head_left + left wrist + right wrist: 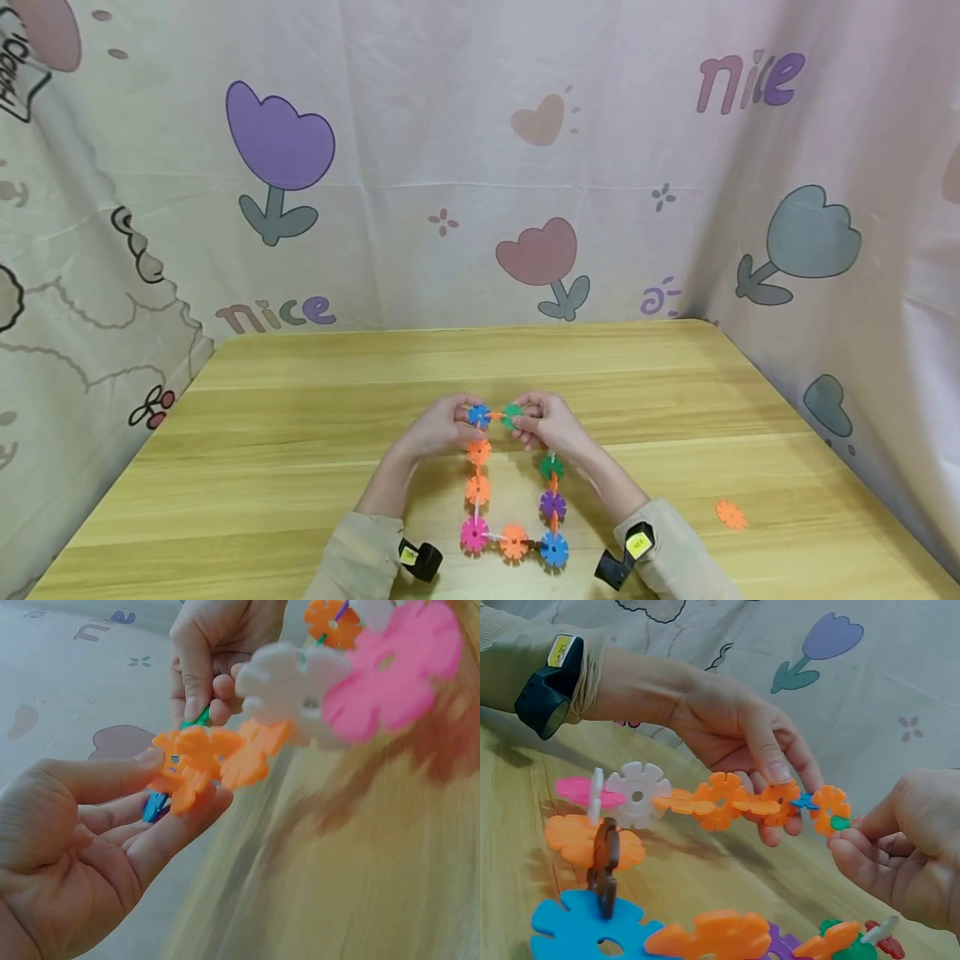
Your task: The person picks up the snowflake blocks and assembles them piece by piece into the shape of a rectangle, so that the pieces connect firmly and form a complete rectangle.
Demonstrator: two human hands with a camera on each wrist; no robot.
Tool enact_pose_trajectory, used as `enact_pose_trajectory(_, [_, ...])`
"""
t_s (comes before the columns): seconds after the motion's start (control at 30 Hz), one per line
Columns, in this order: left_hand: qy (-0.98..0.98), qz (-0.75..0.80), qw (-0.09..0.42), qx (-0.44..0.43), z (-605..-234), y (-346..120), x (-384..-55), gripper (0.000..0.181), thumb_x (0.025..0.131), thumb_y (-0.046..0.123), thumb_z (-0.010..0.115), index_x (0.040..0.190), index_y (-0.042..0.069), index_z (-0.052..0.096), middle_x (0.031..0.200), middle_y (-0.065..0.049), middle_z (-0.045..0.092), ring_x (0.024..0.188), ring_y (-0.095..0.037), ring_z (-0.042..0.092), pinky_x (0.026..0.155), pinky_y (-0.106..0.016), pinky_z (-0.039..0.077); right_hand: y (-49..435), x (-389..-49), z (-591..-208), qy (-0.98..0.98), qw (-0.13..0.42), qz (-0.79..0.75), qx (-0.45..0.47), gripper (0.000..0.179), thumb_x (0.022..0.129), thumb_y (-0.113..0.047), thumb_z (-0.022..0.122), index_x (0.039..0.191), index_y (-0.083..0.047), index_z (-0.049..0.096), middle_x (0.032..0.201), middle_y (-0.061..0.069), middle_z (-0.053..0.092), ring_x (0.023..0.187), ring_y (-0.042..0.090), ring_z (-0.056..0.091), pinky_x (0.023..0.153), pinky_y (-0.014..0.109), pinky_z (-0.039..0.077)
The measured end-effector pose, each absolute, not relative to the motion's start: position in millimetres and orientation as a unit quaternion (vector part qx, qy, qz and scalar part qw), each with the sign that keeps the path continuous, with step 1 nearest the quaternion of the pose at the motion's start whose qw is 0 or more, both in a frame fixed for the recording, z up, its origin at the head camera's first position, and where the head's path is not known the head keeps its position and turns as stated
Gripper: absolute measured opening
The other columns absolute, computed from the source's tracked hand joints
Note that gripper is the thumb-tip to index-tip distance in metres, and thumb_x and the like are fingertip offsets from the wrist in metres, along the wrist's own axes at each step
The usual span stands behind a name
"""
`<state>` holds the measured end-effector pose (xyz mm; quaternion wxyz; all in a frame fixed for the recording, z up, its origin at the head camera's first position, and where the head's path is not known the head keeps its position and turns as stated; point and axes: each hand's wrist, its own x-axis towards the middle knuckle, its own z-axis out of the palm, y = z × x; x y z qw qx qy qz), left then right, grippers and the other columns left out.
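A chain of notched, flower-shaped plastic discs runs round in a near-rectangle in the head view. My left hand (437,432) holds its far left corner, by a blue disc (478,416) and the orange disc (479,452) nearer me. At the far right, the thumb and fingers of my right hand (557,427) pinch a green disc (841,823), which is slotted to an upright orange disc (831,806). A pink disc (474,534) and a larger-looking blue disc (554,550) mark the near corners. Whether the right side joins the pinched green disc is hidden behind my right hand.
One loose orange disc (731,515) lies flat on the wooden table (300,400), right of my right forearm. A printed curtain (420,125) hangs behind the table's far edge and along its sides. Black cameras (424,562) are strapped on both wrists.
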<state>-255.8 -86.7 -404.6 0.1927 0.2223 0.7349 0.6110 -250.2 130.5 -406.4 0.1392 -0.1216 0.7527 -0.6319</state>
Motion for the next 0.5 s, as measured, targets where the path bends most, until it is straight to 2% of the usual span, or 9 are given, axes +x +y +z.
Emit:
enact_pose_trajectory(0.13, [0.733, 0.611, 0.2, 0.222, -404, -87, -256, 0.049, 0.08, -0.003, 0.064, 0.122, -0.013, 0.04, 0.093, -0.02, 0.059, 0.072, -0.016, 0.06, 0.069, -0.033, 0.053, 131, -250, -406, 0.761, 0.142, -0.619, -0.135, 0.027, 0.09, 0.002, 0.054, 0.114, 0.013, 0.05, 0.08, 0.026, 0.061, 0.057, 0.012, 0.055, 0.052, 0.023, 0.05])
enact_pose_trajectory(0.23, [0.735, 0.608, 0.198, 0.226, -403, -86, -255, 0.046, 0.082, -0.001, 0.063, 0.121, -0.013, 0.04, 0.089, -0.012, 0.057, 0.071, -0.014, 0.055, 0.064, -0.029, 0.05, 131, -251, -407, 0.76, 0.142, -0.619, -0.14, 0.028, 0.091, -0.001, 0.056, 0.116, 0.011, 0.05, 0.081, 0.027, 0.061, 0.058, 0.013, 0.055, 0.053, 0.024, 0.051])
enact_pose_trajectory(0.3, [0.737, 0.606, 0.191, 0.231, -403, -84, -255, 0.045, 0.083, -0.001, 0.062, 0.121, -0.013, 0.04, 0.088, -0.01, 0.056, 0.071, -0.013, 0.053, 0.063, -0.026, 0.047, 129, -249, -404, 0.76, 0.142, -0.62, -0.135, 0.028, 0.09, 0.0, 0.056, 0.115, 0.012, 0.049, 0.082, 0.03, 0.06, 0.057, 0.015, 0.056, 0.053, 0.026, 0.052])
enact_pose_trajectory(0.37, [0.738, 0.607, 0.184, 0.231, -404, -82, -254, 0.047, 0.083, -0.001, 0.062, 0.122, -0.013, 0.041, 0.089, -0.011, 0.056, 0.072, -0.013, 0.052, 0.063, -0.025, 0.046, 128, -246, -398, 0.76, 0.141, -0.622, -0.128, 0.026, 0.09, 0.001, 0.056, 0.113, 0.012, 0.048, 0.083, 0.031, 0.06, 0.056, 0.014, 0.056, 0.053, 0.026, 0.052])
enact_pose_trajectory(0.5, [0.742, 0.605, 0.175, 0.231, -407, -80, -255, 0.053, 0.082, 0.001, 0.063, 0.129, -0.012, 0.04, 0.094, -0.02, 0.058, 0.072, -0.012, 0.053, 0.065, -0.025, 0.047, 126, -245, -396, 0.771, 0.13, -0.611, -0.121, 0.023, 0.089, 0.002, 0.056, 0.108, 0.014, 0.047, 0.083, 0.033, 0.06, 0.053, 0.014, 0.055, 0.052, 0.028, 0.051])
